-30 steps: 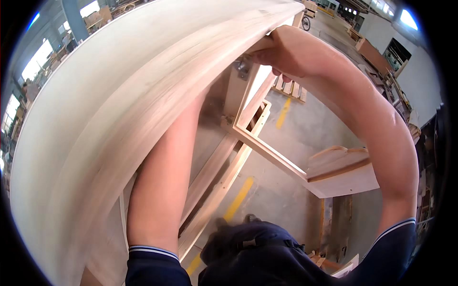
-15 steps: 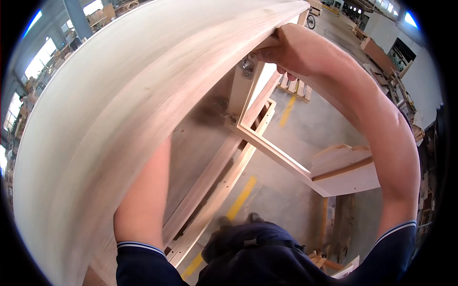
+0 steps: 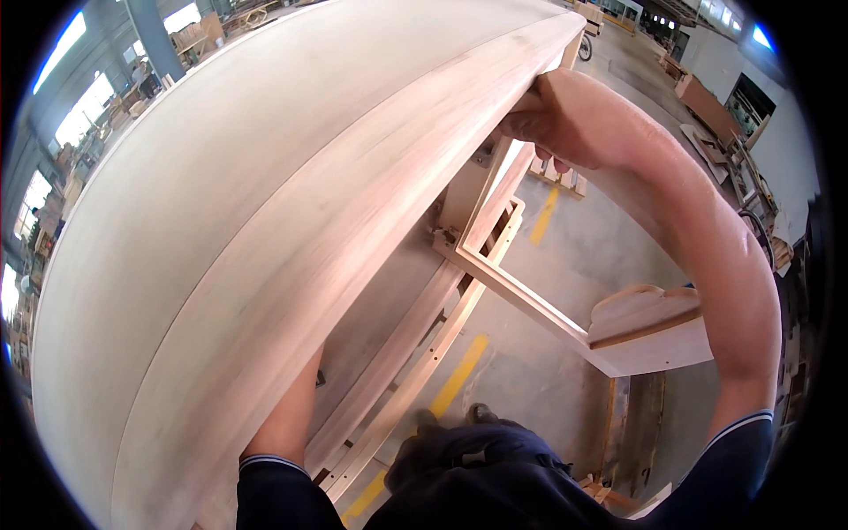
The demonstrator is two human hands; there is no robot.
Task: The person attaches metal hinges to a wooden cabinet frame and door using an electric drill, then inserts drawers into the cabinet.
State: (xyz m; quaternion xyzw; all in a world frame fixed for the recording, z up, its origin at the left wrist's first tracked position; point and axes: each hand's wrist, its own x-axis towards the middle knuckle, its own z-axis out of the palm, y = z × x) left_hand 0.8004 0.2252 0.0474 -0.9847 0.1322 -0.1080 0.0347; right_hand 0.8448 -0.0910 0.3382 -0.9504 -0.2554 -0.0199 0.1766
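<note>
A large pale wooden cabinet (image 3: 230,150) fills the left and upper part of the view, its front edge running diagonally. My right hand (image 3: 556,124) is closed under the far end of that edge, fingers curled; what they hold is hidden. Just below it is a metal hinge (image 3: 482,154) on an upright wooden part. My left forearm (image 3: 296,411) reaches behind the front edge into the cabinet, and the hand itself is hidden. Lower down run a reddish wooden rail (image 3: 389,358) and a lighter rail (image 3: 424,362) with holes.
A pale framed part (image 3: 530,296) juts rightward, with a white panel (image 3: 654,355) and a curved-top board (image 3: 640,311) at its end. A yellow line (image 3: 459,375) marks the concrete floor near my feet. A pallet (image 3: 561,179) lies beyond my right hand; stacked timber stands along the right wall.
The view has shifted slightly, so the cabinet and rails sit lower and further right. Less of my left forearm shows past the cabinet edge. My right hand remains at the far end.
</note>
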